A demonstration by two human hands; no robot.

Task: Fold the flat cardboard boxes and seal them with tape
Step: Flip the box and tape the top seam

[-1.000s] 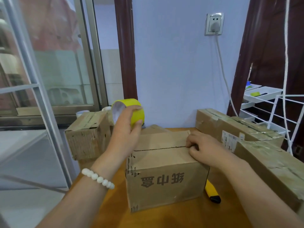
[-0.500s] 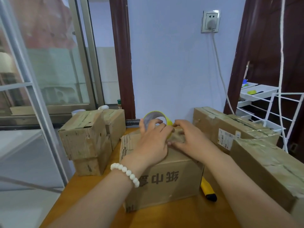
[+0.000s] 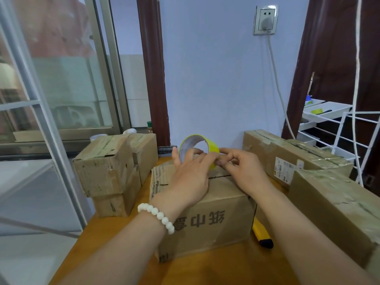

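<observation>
Gripping tape roll (image 3: 196,150) through its core with left hand (image 3: 190,175), above closed box (image 3: 205,212) at middle of surface (image 3: 226,268); pinching its outer wrap with right hand (image 3: 244,171) fingers (image 3: 225,153). Likely light, stiff, sticky: hold core, peel end

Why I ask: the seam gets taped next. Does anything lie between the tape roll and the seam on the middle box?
Nothing visible does. The tape roll, held by the left hand and pinched by the right hand, is over the box; only those hands cover part of the seam.
</observation>
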